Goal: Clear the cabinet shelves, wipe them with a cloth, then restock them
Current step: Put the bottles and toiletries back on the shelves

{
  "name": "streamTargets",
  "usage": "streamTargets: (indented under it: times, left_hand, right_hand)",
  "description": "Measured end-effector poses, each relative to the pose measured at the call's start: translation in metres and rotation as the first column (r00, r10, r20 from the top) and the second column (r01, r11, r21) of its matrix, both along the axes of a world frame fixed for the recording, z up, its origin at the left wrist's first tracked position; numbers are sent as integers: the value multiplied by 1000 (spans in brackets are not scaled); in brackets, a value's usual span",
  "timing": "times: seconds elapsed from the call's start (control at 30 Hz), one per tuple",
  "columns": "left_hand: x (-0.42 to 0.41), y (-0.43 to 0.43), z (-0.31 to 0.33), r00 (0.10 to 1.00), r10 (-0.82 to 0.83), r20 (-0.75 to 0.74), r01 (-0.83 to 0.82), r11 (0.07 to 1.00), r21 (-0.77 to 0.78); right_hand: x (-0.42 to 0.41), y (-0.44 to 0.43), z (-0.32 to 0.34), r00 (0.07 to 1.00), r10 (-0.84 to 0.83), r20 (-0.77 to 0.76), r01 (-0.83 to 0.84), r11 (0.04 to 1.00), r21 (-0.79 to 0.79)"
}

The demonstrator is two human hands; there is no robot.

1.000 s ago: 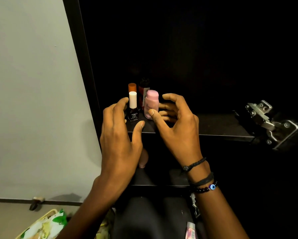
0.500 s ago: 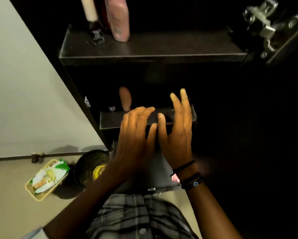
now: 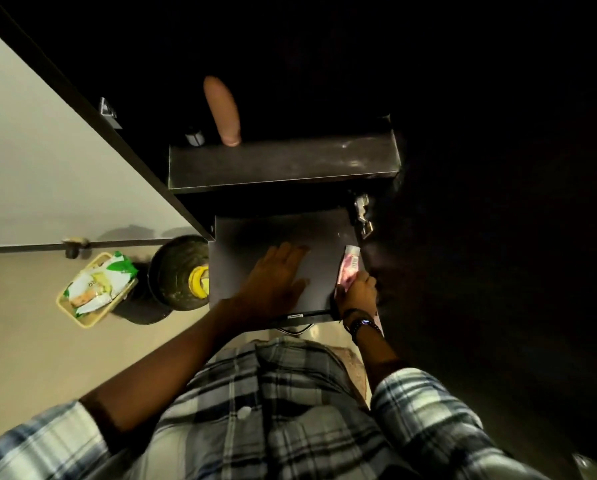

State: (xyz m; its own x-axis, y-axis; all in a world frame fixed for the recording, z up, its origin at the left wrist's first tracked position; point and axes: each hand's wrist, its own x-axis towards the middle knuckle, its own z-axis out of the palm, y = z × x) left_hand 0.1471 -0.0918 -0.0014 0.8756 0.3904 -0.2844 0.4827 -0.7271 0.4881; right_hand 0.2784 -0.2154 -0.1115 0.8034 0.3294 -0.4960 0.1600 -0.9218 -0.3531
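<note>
My right hand (image 3: 357, 292) has its fingers wrapped around the lower end of a pink tube (image 3: 348, 268), with only the knuckles and back of the hand toward my camera. The tube is flat and soft-looking, pink with a paler crimped end that points up toward twelve o'clock; its print is too blurred for me to read. It lies along the right edge of the lowest shelf (image 3: 255, 233), at about three o'clock from my other hand.

My left hand (image 3: 276, 278) lies palm down on that same shelf, fingers spread loosely and flat, gripping nothing, fingertips pointing to roughly one o'clock. Its forearm runs back toward seven o'clock into a rolled plaid sleeve (image 3: 37, 441). The right wrist carries dark bracelets (image 3: 361, 322), and that forearm comes in from five o'clock, bent sharply at the wrist.

The shelf surface is dull grey and otherwise bare where I can see it. At twelve o'clock above it sits a darker middle shelf (image 3: 283, 164), dusty along its front, with a tan rounded bottle (image 3: 222, 112) and a small dark capped item (image 3: 195, 137) just beside it at its left rear. At nine o'clock, on the floor outside the cabinet, stands a dark round bin (image 3: 176, 271) with something yellow in it, and next to that a cream basket (image 3: 93, 289) holding green-and-white packets.
</note>
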Motion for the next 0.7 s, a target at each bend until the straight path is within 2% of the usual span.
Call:
streamTargets:
  times: [0.17, 0.3, 0.43, 0.5, 0.6, 0.7]
  left_hand:
    - [-8, 8, -14, 999, 40, -21, -40, 999, -13]
    - [-9, 17, -8, 995, 104, 4, -104, 994, -16]
    - [-12, 29, -2, 979, 189, 72, -186, 981, -46]
    - [-14, 31, 3, 965, 230, 123, -224, 973, -59]
    - [-13, 31, 16, 903, 338, 265, -324, 941, -97]
    - [-16, 35, 27, 831, 393, 394, -377, 918, -122]
  right_hand:
    - [6, 25, 0, 982, -154, -109, 162, 984, 76]
    - [14, 35, 6, 942, -171, -289, 238, 948, 213]
    - [12, 33, 29, 857, -170, -486, 399, 815, 419]
    - [3, 31, 57, 809, -101, -579, 451, 738, 502]
    - [-10, 28, 96, 790, 32, -612, 448, 652, 612]
    - [-19, 32, 126, 807, 53, -588, 467, 553, 690]
